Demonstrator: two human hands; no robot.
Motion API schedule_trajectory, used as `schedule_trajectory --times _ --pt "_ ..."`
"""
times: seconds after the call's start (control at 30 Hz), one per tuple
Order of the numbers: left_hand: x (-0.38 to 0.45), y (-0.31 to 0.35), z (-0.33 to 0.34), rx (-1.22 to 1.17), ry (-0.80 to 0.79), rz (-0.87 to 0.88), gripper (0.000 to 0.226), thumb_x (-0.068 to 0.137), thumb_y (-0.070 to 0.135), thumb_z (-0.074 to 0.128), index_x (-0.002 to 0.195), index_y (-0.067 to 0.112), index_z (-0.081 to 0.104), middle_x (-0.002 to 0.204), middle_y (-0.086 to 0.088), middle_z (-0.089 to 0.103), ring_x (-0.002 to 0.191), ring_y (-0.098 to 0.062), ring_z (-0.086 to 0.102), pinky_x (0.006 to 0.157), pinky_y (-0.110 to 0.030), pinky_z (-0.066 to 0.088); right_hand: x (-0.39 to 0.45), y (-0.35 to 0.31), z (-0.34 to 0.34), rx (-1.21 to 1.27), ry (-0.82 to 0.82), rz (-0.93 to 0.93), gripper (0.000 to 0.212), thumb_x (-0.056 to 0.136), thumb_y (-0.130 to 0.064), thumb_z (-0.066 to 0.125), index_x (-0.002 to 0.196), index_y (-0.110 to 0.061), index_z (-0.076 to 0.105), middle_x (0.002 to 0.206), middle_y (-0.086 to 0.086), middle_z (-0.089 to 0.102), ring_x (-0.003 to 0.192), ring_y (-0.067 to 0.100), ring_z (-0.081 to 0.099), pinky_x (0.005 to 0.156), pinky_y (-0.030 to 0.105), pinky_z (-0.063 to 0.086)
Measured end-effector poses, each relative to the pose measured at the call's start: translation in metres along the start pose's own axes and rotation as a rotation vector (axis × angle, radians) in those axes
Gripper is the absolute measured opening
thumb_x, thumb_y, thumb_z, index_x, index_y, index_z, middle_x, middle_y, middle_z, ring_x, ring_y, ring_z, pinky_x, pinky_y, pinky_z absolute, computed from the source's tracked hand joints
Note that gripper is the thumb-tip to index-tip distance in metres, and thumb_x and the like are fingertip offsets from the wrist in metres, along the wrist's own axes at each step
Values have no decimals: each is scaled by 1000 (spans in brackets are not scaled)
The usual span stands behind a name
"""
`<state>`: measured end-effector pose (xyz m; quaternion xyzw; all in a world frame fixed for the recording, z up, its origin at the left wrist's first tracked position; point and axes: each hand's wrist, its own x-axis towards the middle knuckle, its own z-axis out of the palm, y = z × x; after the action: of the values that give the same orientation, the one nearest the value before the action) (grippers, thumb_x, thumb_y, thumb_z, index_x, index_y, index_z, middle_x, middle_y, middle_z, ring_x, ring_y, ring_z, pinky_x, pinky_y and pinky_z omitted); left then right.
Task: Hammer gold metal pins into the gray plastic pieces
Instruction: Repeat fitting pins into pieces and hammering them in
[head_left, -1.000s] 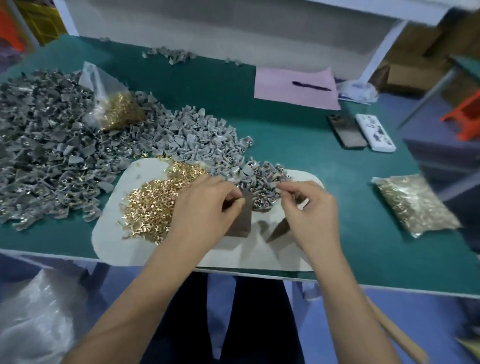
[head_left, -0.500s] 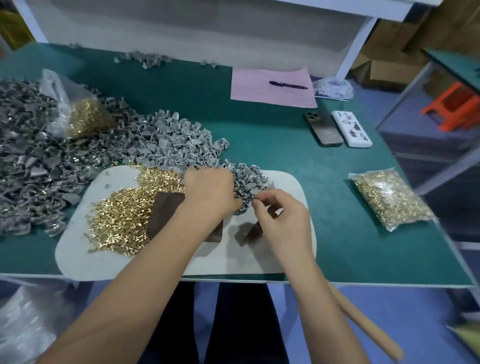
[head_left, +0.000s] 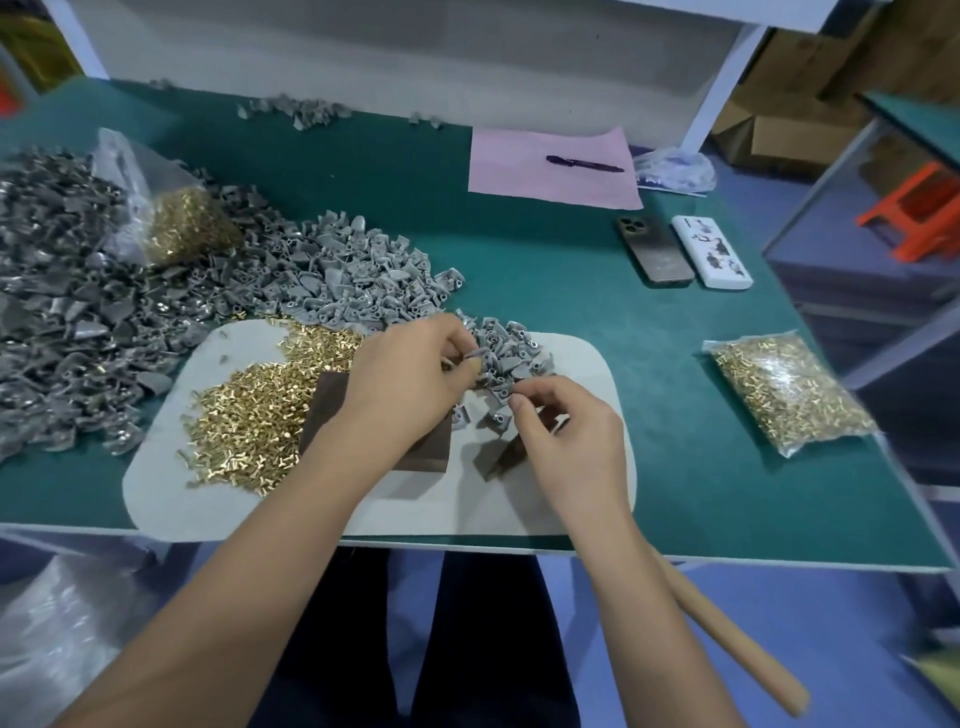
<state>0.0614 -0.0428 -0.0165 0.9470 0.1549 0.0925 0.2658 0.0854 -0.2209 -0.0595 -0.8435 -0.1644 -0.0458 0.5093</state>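
Note:
My left hand (head_left: 410, 379) pinches a gray plastic piece (head_left: 474, 356) at the edge of a small heap of gray pieces (head_left: 511, 348) on the pale mat (head_left: 166, 488). My right hand (head_left: 563, 441) is just below that heap, thumb and forefinger pinched together on something small that I cannot make out. A pile of gold pins (head_left: 244, 415) lies on the mat's left half. A dark block (head_left: 327, 405) sits under my left wrist. The hammer's head (head_left: 501, 457) rests on the mat beneath my right hand, and its wooden handle (head_left: 737, 639) runs off the table's front edge.
A large heap of gray pieces (head_left: 78, 322) covers the table's left side, with an open bag of gold pins (head_left: 182, 223) on it. A sealed bag of pins (head_left: 784, 389) lies at right. Two phones (head_left: 683, 252), a pink sheet (head_left: 550, 161) and a pen (head_left: 584, 163) lie farther back.
My left hand moved up from the dark block to the small gray heap and picked a piece. My right hand stayed beside it. The view shifted.

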Motion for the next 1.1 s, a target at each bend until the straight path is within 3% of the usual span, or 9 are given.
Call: schedule_trajectory --times 0.13,0.27,0.33,0.47,0.6,0.7,0.8,0.93,1.1 --pt "-18 -19 -18 -242 4 -11 23 90 41 67 112 44 64 91 19 67 90 -4 66 81 -30 56 -2 -6 8 38 -36 1 15 90 -14 72 89 -28 75 81 -18 72 73 8 64 70 20 50" --pt "-32 -37 -33 -365 -7 -51 13 87 40 72 98 45 67 93 23 71 86 6 66 77 -21 53 -4 -18 20 43 -78 -48 16 89 -13 73 89 -29 75 82 -18 72 79 6 65 73 16 48" --pt "-39 -45 -38 -414 -9 -71 17 86 41 73 99 44 63 92 24 72 81 1 68 71 -23 52 -6 -26 26 36 -92 -94 20 89 -13 74 88 -33 73 84 -21 72 82 4 66 75 15 47" --pt "-55 -63 -41 -487 -4 5 24 92 33 70 114 43 66 117 29 67 106 7 63 91 -21 48 -8 -36 37 50 -131 -117 14 89 -14 74 91 -28 76 87 -21 73 86 5 68 80 22 52" --pt "-69 -75 -33 -624 44 -36 13 95 28 68 106 35 67 98 20 75 96 4 69 78 -17 50 -10 -43 44 49 -163 -138 14 90 -12 73 95 -24 78 89 -20 74 88 2 68 82 18 50" --pt "-78 -81 -25 -541 117 1 10 94 30 69 103 35 69 99 21 73 102 0 67 88 -30 52 -11 -47 45 59 -179 -147 16 90 -11 73 96 -25 78 89 -21 74 90 -1 68 81 10 46" --pt "-82 -85 -22 -266 218 113 11 89 37 73 99 32 73 99 21 68 103 -10 59 91 -42 48 -12 -52 47 60 -200 -156 13 91 -14 73 95 -26 77 88 -19 74 90 4 68 81 15 49" --pt "-84 -92 -23 -205 237 115 12 86 41 74 93 31 74 102 19 66 104 -10 52 92 -41 44 -13 -57 53 -6 -264 -207 8 89 -18 77 91 -25 78 85 -13 68 86 11 63 81 36 52" --pt "-87 -96 -24 -191 215 106 9 87 33 75 96 31 76 107 20 65 107 -8 50 95 -33 42 -11 -67 64 -152 -337 -252 11 86 -19 77 85 -30 77 72 -5 55 76 14 54 73 43 49"
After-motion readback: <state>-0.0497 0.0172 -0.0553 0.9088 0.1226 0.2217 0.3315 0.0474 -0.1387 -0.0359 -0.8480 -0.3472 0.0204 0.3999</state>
